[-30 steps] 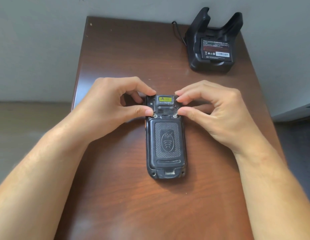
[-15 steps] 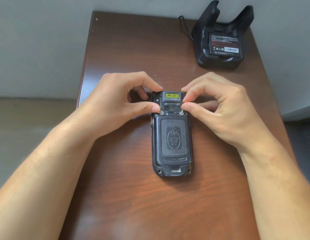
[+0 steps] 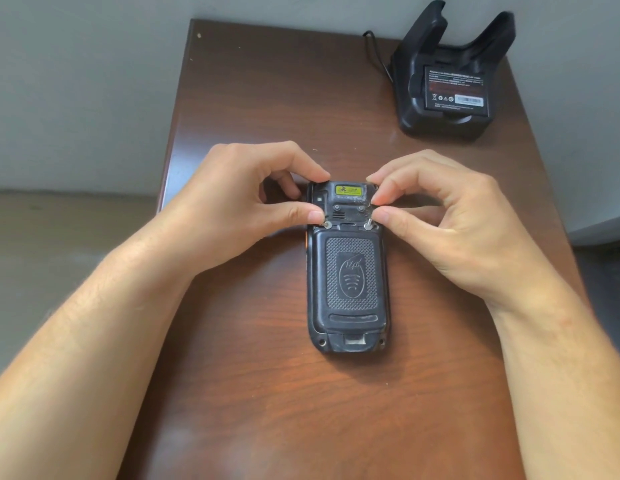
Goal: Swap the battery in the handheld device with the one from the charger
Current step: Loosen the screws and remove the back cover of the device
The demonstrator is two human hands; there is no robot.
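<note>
1. Handheld device (image 3: 348,271): face-down on surface (image 3: 267,393), upper end between both hands.
2. Left hand (image 3: 239,206): fingertips pinched at left latch (image 3: 327,225).
3. Right hand (image 3: 450,220): pinching right latch (image 3: 369,225).
4. Charger (image 3: 447,81), battery (image 3: 455,90) seated: well beyond right hand.

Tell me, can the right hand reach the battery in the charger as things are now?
Probably yes. The battery lies exposed in the charger, and bare table separates it from the right hand, whose fingers are at the device's latch.
</note>
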